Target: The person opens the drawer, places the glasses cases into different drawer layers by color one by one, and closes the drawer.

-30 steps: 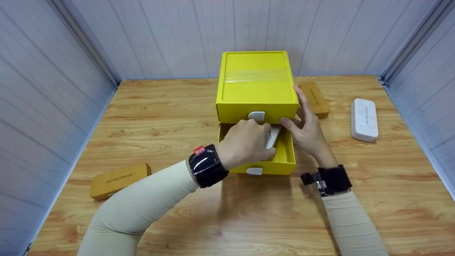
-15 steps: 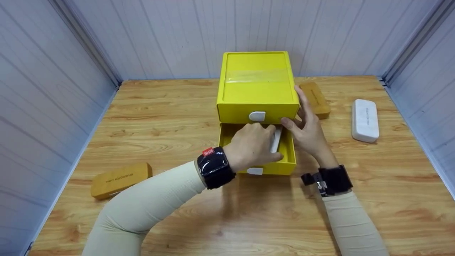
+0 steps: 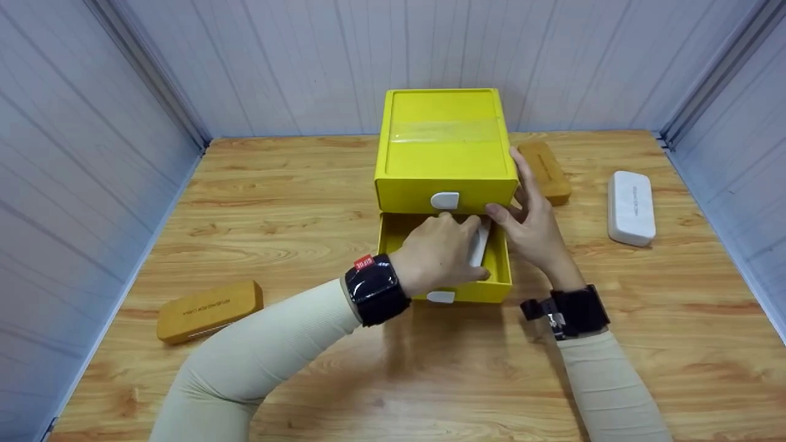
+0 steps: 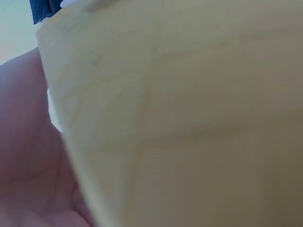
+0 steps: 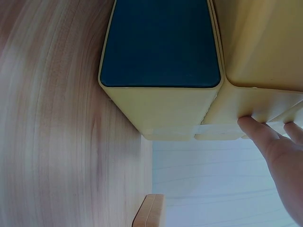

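A yellow two-drawer box [image 3: 445, 135] stands near the back wall, with its lower drawer [image 3: 491, 293] pulled out and the upper one closed. Inside that drawer my left hand [image 3: 433, 255] holds a white glasses case [image 3: 481, 245] between thumb and fingers; the hand covers most of the case. In the left wrist view a blurred yellow surface [image 4: 189, 109] fills most of the picture, with my palm [image 4: 28, 137] beside it. My right hand [image 3: 539, 230] rests against the box's right side, thumb at the front corner and fingers [image 5: 260, 135] extended along the side wall.
On the wooden tabletop [image 3: 295, 184], a brown case [image 3: 545, 172] lies behind my right hand. Farther right lies a white case [image 3: 631, 207]. Another brown case [image 3: 209, 310] is at the left, beside my left sleeve. Pale panel walls enclose the back and both sides.
My left hand has shifted to the right inside the drawer, and the white glasses case has moved closer to the drawer's right wall. My right hand has stayed against the box.
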A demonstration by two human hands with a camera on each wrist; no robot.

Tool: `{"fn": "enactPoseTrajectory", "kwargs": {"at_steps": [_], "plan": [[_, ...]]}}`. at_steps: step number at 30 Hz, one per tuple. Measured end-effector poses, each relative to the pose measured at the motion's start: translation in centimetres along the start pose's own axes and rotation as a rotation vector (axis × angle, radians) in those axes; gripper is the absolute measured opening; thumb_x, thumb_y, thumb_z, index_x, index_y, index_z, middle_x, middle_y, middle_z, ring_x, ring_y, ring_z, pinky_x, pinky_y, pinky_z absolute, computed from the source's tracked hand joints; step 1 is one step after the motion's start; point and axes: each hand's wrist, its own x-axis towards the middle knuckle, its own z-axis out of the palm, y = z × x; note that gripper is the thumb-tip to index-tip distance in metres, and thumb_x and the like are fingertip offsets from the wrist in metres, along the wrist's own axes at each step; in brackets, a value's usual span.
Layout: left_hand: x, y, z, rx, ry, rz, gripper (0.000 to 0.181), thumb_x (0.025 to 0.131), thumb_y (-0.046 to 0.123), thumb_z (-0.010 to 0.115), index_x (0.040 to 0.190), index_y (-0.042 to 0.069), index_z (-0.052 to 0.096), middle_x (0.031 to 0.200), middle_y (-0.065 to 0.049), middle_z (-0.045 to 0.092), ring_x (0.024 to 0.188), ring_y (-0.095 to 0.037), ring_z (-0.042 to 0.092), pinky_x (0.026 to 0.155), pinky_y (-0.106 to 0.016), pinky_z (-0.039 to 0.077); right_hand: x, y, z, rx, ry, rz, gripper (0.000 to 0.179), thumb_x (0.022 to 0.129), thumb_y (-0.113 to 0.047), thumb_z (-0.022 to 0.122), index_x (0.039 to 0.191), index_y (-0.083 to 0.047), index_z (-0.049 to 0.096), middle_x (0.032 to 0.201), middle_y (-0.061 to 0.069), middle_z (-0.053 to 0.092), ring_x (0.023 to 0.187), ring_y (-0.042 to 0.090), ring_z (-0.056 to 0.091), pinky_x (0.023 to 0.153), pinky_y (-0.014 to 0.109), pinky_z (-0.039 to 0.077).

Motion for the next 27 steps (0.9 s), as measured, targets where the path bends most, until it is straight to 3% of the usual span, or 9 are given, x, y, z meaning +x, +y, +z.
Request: {"fn": "enactPoseTrajectory", "kwargs": {"at_steps": [10,19,27], "plan": [[0.11,-0.28,-0.22,-0.087,-0.09,-0.008,0.05,0.094,0.031,0.078,0.134,0.008,0.059,0.11,-0.015,0.064,0.104,-0.027,0.063,0.088,-0.04,0.06,-0.02,-0.14,-0.19,0.001,0.016,0.005,0.086,0.103,-0.001,0.067,0.171,-0.026,0.022,0.172,-0.013,0.031,0.15,0.029,0.046,0.113,0.039,0.051],[0.35,-0.03,-0.14,-0.046,-0.114,0.02,0.058,0.094,0.039,0.08,0.139,0.007,0.061,0.117,-0.015,0.067,0.113,-0.029,0.064,0.096,-0.042,0.06,-0.24,-0.07,-0.26,0.004,0.023,0.012,0.085,0.103,-0.001,0.066,0.171,-0.026,0.022,0.173,-0.012,0.029,0.15,0.029,0.046,0.113,0.037,0.051],[0.19,-0.84,-0.23,-0.072,-0.149,0.063,0.063,0.097,0.041,0.077,0.149,0.01,0.057,0.13,-0.013,0.065,0.118,-0.027,0.062,0.102,-0.042,0.057,-0.23,-0.08,-0.39,-0.026,0.014,0.013,0.085,0.103,-0.003,0.066,0.171,-0.028,0.021,0.173,-0.013,0.03,0.15,0.029,0.046,0.113,0.039,0.051]]}}
